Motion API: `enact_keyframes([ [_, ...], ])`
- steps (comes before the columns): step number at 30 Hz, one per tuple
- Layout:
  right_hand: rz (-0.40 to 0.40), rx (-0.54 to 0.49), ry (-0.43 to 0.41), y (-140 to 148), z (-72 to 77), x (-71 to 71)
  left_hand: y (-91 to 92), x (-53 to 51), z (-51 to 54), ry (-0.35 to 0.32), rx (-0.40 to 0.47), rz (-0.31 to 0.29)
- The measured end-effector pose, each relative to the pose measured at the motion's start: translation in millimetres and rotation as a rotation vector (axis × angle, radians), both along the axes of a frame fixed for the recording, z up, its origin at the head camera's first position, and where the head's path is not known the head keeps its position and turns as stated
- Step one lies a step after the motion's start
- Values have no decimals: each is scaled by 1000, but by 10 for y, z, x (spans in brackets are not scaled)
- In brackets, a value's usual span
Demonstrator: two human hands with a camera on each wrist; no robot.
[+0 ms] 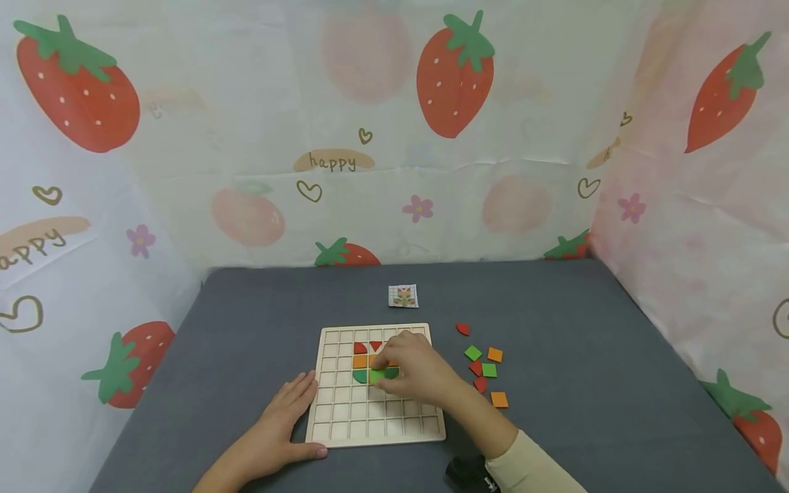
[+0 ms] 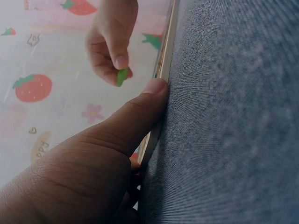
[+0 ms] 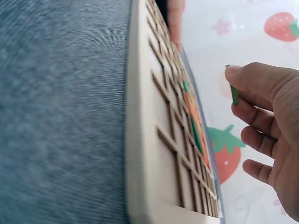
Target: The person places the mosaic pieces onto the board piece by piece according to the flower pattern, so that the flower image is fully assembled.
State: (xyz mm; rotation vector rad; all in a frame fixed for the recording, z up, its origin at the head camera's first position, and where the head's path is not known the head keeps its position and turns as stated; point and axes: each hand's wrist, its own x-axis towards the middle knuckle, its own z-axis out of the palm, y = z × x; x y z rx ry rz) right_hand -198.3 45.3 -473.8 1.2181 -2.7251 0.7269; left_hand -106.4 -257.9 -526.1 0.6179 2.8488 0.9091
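A pale wooden grid board [image 1: 341, 412] lies on the grey table. My left hand [image 1: 274, 428] rests at its left edge, fingers along the side and thumb by the near corner; the left wrist view shows the thumb [image 2: 152, 95] touching the rim. Between thumb and fingertips, my right hand [image 1: 419, 370] pinches a light green tile [image 3: 234, 93], raised above the board. Red [image 1: 360, 348], orange [image 1: 360, 361] and dark green [image 1: 360, 376] pieces sit in the grid's upper middle cells. The right hand covers part of that pattern in the head view.
Loose tiles lie right of the board, among them an orange square [image 1: 498, 400], a green square [image 1: 489, 370] and a red piece [image 1: 462, 329]. Behind the board is a small printed card [image 1: 403, 296]. A black object [image 1: 468, 474] sits near the right forearm.
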Motion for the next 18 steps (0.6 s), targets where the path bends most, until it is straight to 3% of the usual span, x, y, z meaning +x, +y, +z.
enact_keyframes([
  [18,2,102,16,-64,-231,14,11,3,19,-23,3,2],
])
